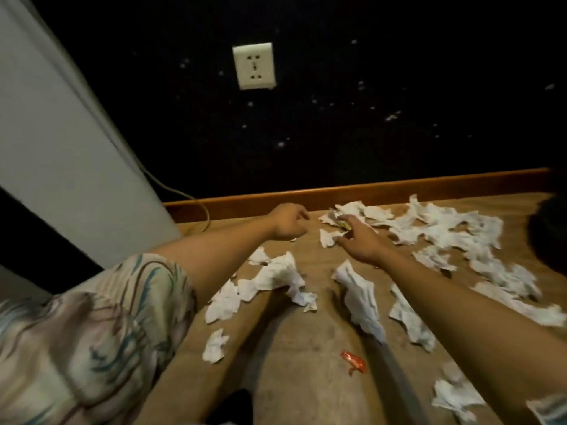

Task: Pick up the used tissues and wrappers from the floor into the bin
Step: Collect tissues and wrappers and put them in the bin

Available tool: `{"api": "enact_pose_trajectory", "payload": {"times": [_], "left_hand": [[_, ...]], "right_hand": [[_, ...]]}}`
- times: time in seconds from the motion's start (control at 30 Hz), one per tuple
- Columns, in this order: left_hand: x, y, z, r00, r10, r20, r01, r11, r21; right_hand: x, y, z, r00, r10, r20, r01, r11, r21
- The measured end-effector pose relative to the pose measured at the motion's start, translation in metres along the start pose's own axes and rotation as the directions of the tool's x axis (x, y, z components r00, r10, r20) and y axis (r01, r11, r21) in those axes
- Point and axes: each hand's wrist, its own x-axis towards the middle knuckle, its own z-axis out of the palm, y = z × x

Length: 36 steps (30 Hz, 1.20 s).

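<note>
Several crumpled white tissues lie scattered over the wooden floor [313, 348], the densest heap [441, 225] at the far right near the skirting. My right hand [359, 237] reaches forward with its fingers spread. Its thumb touches a small tissue [328, 237], and a small yellow-green wrapper [345, 225] sits at its fingertips. My left hand [288, 222] hovers beside it to the left with fingers curled down, and nothing shows in it. A red wrapper [354, 361] lies on the floor close to me, between my arms. Larger tissues [276, 276] [359, 296] lie under my forearms.
A dark rounded shape [547, 231] stands at the right edge; it is too dark to identify. A wooden skirting [368, 190] runs along a dark wall with a white socket [254, 66]. A grey panel [61, 167] and a cable [201, 210] are at the left.
</note>
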Motion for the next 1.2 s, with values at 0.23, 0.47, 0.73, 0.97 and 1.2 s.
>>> {"api": "enact_pose_trajectory", "payload": {"times": [0.23,0.47,0.73,0.97,1.2], "left_hand": [[0.008,-0.140,0.047,0.994,-0.093,-0.061,0.087,0.991,-0.099],[-0.014,-0.255,0.115,0.982,-0.182,-0.053,0.184,0.982,0.037],[-0.020,-0.318,0.131,0.951,-0.268,-0.157,0.294,0.939,0.180],[-0.010,-0.338,0.153,0.954,-0.035,-0.299,0.079,0.987,0.136],[-0.005,-0.326,0.156,0.915,-0.036,-0.402,-0.064,0.971,-0.232]], "right_hand": [[0.029,-0.014,0.087,0.987,0.012,0.158,-0.004,0.999,-0.053],[0.048,0.005,0.180,0.947,0.234,0.221,-0.176,0.951,-0.252],[0.064,-0.005,0.246,0.959,0.266,0.093,-0.236,0.939,-0.250],[0.073,0.010,0.288,0.993,0.103,0.062,-0.073,0.924,-0.376],[0.045,0.021,0.302,0.967,-0.072,-0.246,0.068,0.997,-0.027]]}}
